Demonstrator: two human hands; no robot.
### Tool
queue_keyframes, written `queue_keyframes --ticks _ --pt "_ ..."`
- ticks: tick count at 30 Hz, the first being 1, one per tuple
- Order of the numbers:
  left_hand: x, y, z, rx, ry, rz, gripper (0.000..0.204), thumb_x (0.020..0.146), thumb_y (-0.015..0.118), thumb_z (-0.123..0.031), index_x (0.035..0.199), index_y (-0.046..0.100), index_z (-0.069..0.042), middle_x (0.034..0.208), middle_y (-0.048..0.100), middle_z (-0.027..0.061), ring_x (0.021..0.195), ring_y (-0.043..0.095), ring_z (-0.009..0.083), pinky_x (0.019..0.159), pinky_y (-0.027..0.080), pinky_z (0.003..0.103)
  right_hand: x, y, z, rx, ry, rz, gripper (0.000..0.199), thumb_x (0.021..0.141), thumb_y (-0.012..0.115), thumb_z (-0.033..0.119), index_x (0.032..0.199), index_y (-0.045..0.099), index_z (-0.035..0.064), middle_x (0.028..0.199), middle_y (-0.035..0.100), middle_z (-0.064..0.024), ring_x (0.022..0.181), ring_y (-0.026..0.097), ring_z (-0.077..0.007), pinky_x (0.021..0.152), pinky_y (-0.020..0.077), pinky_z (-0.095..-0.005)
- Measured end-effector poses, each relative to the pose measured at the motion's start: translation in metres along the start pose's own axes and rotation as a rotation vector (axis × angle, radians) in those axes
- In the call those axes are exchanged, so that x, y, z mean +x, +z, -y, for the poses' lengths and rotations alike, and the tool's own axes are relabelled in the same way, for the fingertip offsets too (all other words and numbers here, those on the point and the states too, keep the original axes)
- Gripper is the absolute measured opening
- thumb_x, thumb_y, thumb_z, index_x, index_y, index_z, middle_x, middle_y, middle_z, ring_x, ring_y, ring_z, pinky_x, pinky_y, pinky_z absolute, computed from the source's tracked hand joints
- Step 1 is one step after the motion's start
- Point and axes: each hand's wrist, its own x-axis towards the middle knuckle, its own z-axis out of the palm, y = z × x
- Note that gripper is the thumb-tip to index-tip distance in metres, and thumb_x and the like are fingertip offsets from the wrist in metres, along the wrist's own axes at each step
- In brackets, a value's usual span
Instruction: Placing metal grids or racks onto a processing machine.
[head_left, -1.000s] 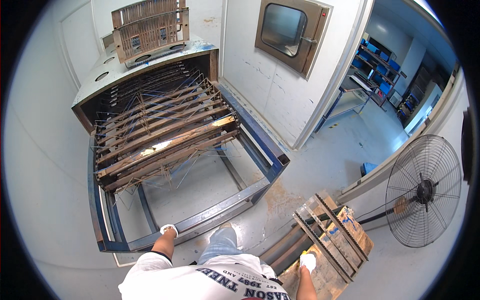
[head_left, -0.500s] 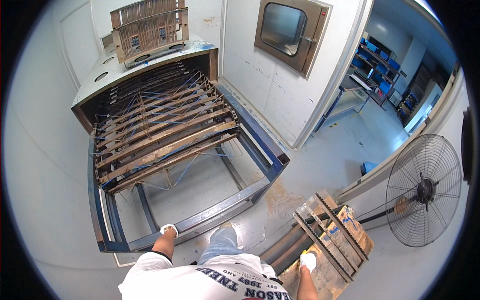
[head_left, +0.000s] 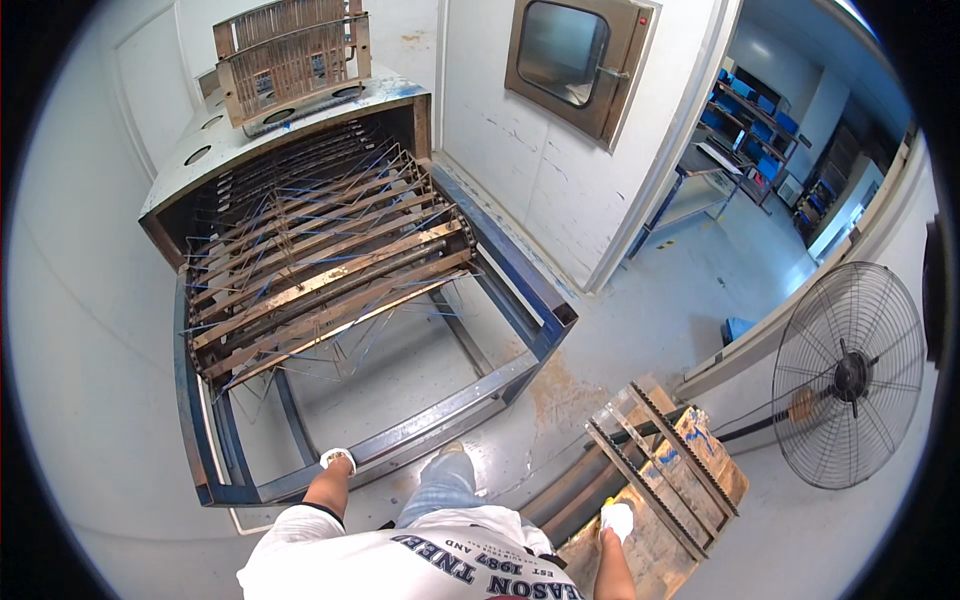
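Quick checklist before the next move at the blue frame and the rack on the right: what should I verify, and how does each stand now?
1. Left hand resting on the blue frame: ok.
2. Right hand on the wooden rack: ok.
3. Grip on the rack closed: cannot tell.
4. Slats lying level on the conveyor: not ok, some sit askew.
5. Fan apart from the rack: ok.
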Motion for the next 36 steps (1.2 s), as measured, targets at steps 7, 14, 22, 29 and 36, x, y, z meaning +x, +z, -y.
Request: queue_keyframes --ticks 7,14,22,29,36 --pt "0.005 0.006 0.001 0.001 -0.012 -0.123 0.052 0.054 0.065 -0.028 0.102 0.053 -0.015 0.108 0.049 0.0067 0.100 0.047 0.0202 0.083 0.037 0.033 0.002 0.004 -0.002 -0.028 -0.042 -0.011 0.029 0.072 0.042 0.025 0.067 0.060 0.0023 0.070 0.058 -0.0150 0.067 0.056 -0.0281 0.059 0.0431 -0.0350" --pt "-0.001 -0.012 -0.005 0.027 -0.011 0.076 0.055 0.054 0.064 -0.028 0.106 0.050 -0.015 0.111 0.047 0.0053 0.102 0.045 0.0188 0.084 0.036 0.033 -0.002 -0.003 0.001 -0.044 -0.046 -0.016 0.028 0.071 0.043 0.025 0.066 0.060 0.0026 0.069 0.058 -0.0149 0.066 0.056 -0.0282 0.058 0.0427 -0.0356" --pt "0.001 0.001 -0.003 0.021 -0.014 -0.030 0.047 0.054 0.064 -0.026 0.099 0.055 -0.018 0.106 0.051 0.0053 0.096 0.049 0.0181 0.081 0.039 0.033 0.000 -0.002 0.000 0.023 -0.039 -0.035 0.027 0.071 0.044 0.025 0.066 0.059 0.0026 0.067 0.057 -0.0159 0.065 0.055 -0.0290 0.056 0.0417 -0.0358" --pt "0.021 0.030 0.019 0.003 -0.047 -0.043 0.041 0.053 0.065 -0.025 0.093 0.058 -0.018 0.100 0.054 0.0061 0.093 0.052 0.0189 0.078 0.041 0.033 0.002 0.002 0.009 0.038 -0.024 -0.025 0.028 0.072 0.043 0.025 0.066 0.059 0.0022 0.069 0.057 -0.0156 0.065 0.055 -0.0294 0.056 0.0419 -0.0359" --pt "0.029 0.027 0.021 0.075 0.054 0.138 0.067 0.062 0.056 -0.030 0.121 0.031 -0.010 0.123 0.033 0.0074 0.112 0.033 0.0193 0.092 0.028 0.033 0.014 0.015 -0.013 0.064 0.010 0.207 0.036 0.072 0.042 0.036 0.073 0.058 0.0038 0.079 0.057 -0.0161 0.074 0.053 -0.0307 0.064 0.0407 -0.0375"
